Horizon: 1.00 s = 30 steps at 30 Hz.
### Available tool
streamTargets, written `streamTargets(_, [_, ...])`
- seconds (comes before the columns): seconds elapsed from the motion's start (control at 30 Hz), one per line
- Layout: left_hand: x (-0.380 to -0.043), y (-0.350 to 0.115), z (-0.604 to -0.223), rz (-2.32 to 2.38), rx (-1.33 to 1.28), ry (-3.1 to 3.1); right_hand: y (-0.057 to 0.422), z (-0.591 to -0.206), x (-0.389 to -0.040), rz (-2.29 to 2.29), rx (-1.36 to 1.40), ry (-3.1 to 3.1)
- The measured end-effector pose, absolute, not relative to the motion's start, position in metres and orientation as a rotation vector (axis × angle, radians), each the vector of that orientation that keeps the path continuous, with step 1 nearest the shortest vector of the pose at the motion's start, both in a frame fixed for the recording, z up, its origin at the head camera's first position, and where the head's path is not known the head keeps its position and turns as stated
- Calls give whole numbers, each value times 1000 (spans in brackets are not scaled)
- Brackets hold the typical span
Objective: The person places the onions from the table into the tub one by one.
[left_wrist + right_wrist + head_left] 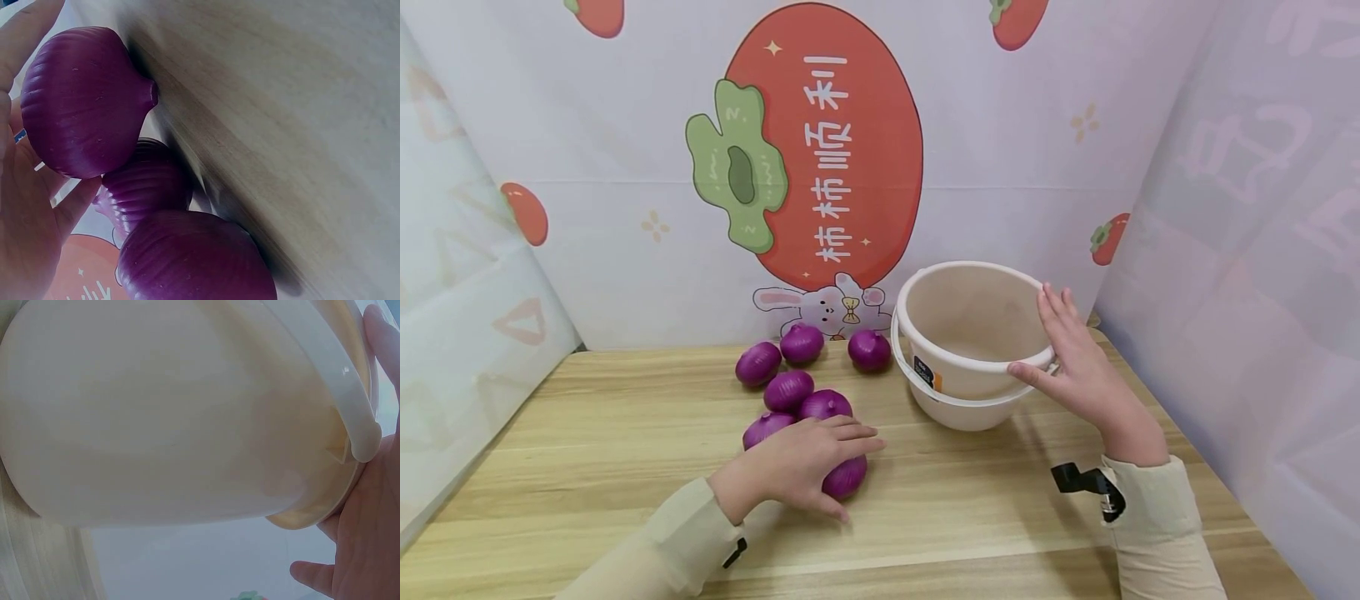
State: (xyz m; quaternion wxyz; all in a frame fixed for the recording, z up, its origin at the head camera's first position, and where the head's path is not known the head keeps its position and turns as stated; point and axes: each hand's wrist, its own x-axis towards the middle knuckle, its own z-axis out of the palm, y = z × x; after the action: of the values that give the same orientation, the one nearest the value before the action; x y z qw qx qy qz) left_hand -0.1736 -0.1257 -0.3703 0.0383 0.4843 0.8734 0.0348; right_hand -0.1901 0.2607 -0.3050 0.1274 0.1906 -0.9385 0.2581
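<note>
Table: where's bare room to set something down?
Free: the left of the table, between the left wall sheet and the onions; also its front, between the sleeves. Crowded: the onions at the left hand, and around the bucket and right hand.

I'm in a makeshift booth (1247, 250): wood-grain worktop (955, 517) under my left grip (801, 460), persimmon-print sheets (1007, 183) beyond it and to either side.
</note>
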Motion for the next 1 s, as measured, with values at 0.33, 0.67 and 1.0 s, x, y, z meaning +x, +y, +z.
streamTargets(0.33, [-174, -127, -374, 106, 1496, 2690, 260, -306, -189, 758, 560, -2725])
streamTargets(0.67, [-175, -128, -374, 96, 1504, 2691, 260, -307, -190, 768, 560, -2716])
streamTargets(1.0, [-176, -128, -374, 78, 1470, 2699, 260, -306, -190, 764, 559, -2719])
